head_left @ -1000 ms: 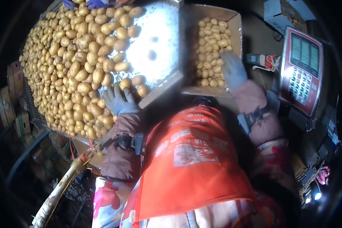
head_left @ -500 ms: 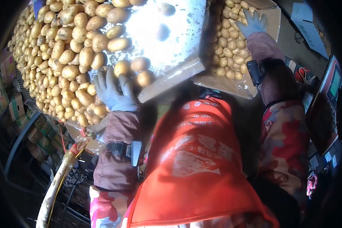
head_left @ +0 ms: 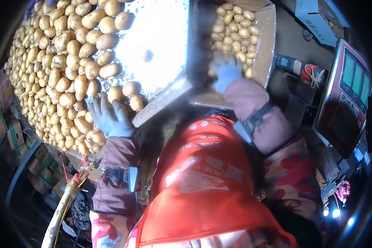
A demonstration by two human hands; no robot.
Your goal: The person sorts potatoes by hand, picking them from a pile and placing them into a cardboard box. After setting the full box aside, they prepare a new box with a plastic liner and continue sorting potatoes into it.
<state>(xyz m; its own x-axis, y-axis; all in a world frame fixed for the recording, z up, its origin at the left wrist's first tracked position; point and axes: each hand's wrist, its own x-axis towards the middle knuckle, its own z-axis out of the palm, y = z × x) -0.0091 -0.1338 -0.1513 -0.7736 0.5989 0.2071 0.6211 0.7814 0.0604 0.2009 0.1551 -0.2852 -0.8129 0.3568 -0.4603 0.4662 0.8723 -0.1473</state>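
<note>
My left hand (head_left: 111, 119), in a grey-blue glove, rests with fingers spread at the edge of a large heap of potatoes (head_left: 67, 100). Its fingertips are beside a single potato (head_left: 114, 94), and two more potatoes lie just right of it on the brightly lit sorting surface (head_left: 165, 53). My right hand (head_left: 226, 72), gloved alike and blurred, lies over the near part of the potatoes (head_left: 235, 35) in a plastic-lined cardboard box (head_left: 265, 39). Its fingers look stretched out and apart, and I see nothing held in them.
A digital scale display (head_left: 347, 91) with green screens stands at the right. Behind it is a white box (head_left: 316, 20). A shoe with white laces (head_left: 314, 75) shows near the scale. A wrapped pole (head_left: 62, 211) slants at lower left, near stacked cartons (head_left: 15, 134).
My right hand has moved from the far side of the box to its near side, closer to my body. My left hand stays by the same potatoes. The view has shifted right.
</note>
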